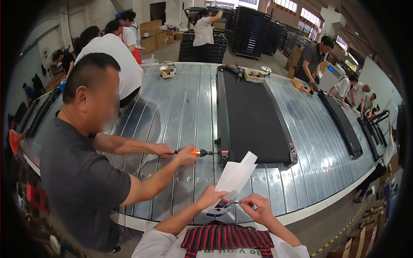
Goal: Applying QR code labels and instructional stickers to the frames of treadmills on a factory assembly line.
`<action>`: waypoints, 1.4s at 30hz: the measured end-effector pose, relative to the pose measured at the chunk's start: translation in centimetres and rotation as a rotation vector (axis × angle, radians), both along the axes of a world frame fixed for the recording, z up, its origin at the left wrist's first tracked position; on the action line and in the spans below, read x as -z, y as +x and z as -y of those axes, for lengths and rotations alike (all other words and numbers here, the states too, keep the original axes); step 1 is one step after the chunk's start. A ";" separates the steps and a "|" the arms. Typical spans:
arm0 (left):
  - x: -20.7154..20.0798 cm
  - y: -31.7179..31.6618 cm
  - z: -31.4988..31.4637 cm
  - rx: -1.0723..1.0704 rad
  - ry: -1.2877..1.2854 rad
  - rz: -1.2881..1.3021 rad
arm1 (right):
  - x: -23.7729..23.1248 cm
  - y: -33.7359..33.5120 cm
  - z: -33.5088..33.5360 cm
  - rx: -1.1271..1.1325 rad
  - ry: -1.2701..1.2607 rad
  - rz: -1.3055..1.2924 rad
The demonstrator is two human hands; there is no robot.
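My left hand [210, 197] is closed on a few white paper sheets [235, 177] that fan out away from me. Below that hand hangs a printed label sheet [220, 208] with dark, red and blue patches. My right hand [257, 208] pinches a small shiny metal piece [235, 201], possibly tweezers, against the label sheet's edge; its exact kind is hard to make out. Just beyond the sheets lies a long black treadmill deck [254, 116] with end caps bearing red-and-black labels. At its near left corner, a co-worker's hands hold an orange and black power screwdriver [198, 152].
A co-worker [86, 159] leans in close on my left. The slatted metal table [172, 107] curves around in front. A drill [239, 72] and a parts basket [254, 76] sit at the deck's far end. Another black deck [342, 122] lies to the right; more people work around.
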State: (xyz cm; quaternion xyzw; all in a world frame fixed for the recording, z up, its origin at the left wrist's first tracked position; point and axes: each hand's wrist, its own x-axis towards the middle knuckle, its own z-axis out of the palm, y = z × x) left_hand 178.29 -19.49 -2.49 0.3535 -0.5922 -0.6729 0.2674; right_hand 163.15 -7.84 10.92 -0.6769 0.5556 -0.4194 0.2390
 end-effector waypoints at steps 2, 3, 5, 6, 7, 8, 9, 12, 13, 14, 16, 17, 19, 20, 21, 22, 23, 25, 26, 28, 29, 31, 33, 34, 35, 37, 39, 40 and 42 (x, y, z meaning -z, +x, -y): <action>0.1 0.8 -0.3 0.023 -0.031 0.178 | 0.7 0.1 0.1 -0.054 -0.016 0.026; 0.0 1.1 -0.4 0.019 -0.037 0.184 | 0.8 0.1 0.3 -0.073 0.021 0.049; -0.7 1.6 -0.9 0.029 -0.129 0.253 | 1.5 -0.3 0.2 -0.095 0.049 0.077; 0.3 1.8 -0.9 0.019 -0.144 0.256 | 2.4 -0.6 0.4 -0.104 0.104 0.162; 2.2 2.2 -1.4 -0.066 -0.147 0.159 | 3.1 -1.0 0.7 -0.115 0.164 0.249; 3.2 2.3 -1.7 -0.147 -0.146 0.059 | 3.8 -2.0 1.5 -0.087 0.227 0.309; 2.4 2.3 -1.8 -0.166 -0.185 0.143 | 4.3 -3.5 2.6 -0.052 0.290 0.370; 1.4 3.4 -2.5 -0.197 -0.209 0.268 | 0.9 -8.4 8.6 0.137 0.049 0.575; 0.3 3.6 -3.0 -0.230 -0.199 0.283 | -0.3 -10.3 10.1 0.251 -0.006 0.708; -0.9 3.4 -3.4 -0.190 -0.183 0.364 | -1.9 -11.5 10.6 0.394 -0.017 0.729; -1.4 3.4 -4.3 -0.222 -0.152 0.455 | -1.6 -13.3 10.1 0.289 -0.092 0.814; -1.3 3.2 -4.5 -0.206 -0.203 0.455 | -0.9 -12.6 9.5 0.277 -0.051 0.753; -1.8 3.3 -4.8 -0.204 -0.250 0.455 | 1.6 -11.7 7.6 0.259 0.011 0.702; -2.7 3.1 -5.0 -0.185 -0.232 0.454 | 3.1 -11.2 6.8 0.246 0.041 0.716; -3.3 3.1 -5.3 -0.171 -0.214 0.455 | 4.6 -11.0 6.2 0.271 0.101 0.765; -3.2 3.2 -5.6 -0.194 -0.203 0.458 | 5.9 -10.8 5.6 0.303 0.165 0.813; -3.1 3.3 -5.8 -0.198 -0.228 0.443 | 7.0 -10.8 5.1 0.285 0.177 0.810; -2.9 3.5 -6.1 -0.207 -0.252 0.435 | 8.8 -10.8 4.2 0.370 0.190 0.941; -2.9 3.5 -6.2 -0.205 -0.300 0.436 | 9.3 -11.1 3.7 0.361 0.197 0.943; -3.2 3.3 -5.8 -0.209 -0.352 0.440 | 9.8 -12.0 3.2 0.416 0.212 0.925; -3.5 3.4 -5.6 -0.182 -0.341 0.476 | 9.8 -12.4 3.2 0.425 0.174 0.916; -3.6 3.2 -5.7 -0.165 -0.318 0.512 | 8.9 -12.8 3.0 0.413 0.133 0.907; -3.2 3.1 -5.6 -0.165 -0.501 0.568 | 7.9 -12.5 2.9 0.414 0.073 0.892; -3.0 3.1 -5.5 -0.177 -0.500 0.571 | 7.6 -12.3 2.9 0.403 0.076 0.892; -2.9 3.0 -5.6 -0.104 -0.555 0.543 | 7.3 -12.0 2.8 0.377 0.069 0.860; -3.5 2.3 -5.0 0.010 -0.604 0.495 | 6.9 -12.3 2.1 0.397 0.057 0.821; -4.5 1.8 -4.2 0.201 -0.316 0.537 | 6.2 -12.9 1.6 0.366 0.019 0.741; -4.0 2.0 -4.0 0.149 -0.490 0.538 | 5.5 -13.0 1.7 0.398 0.015 0.736; -3.8 2.9 -3.8 0.078 -0.639 0.574 | 3.9 -13.1 2.4 0.324 -0.025 0.654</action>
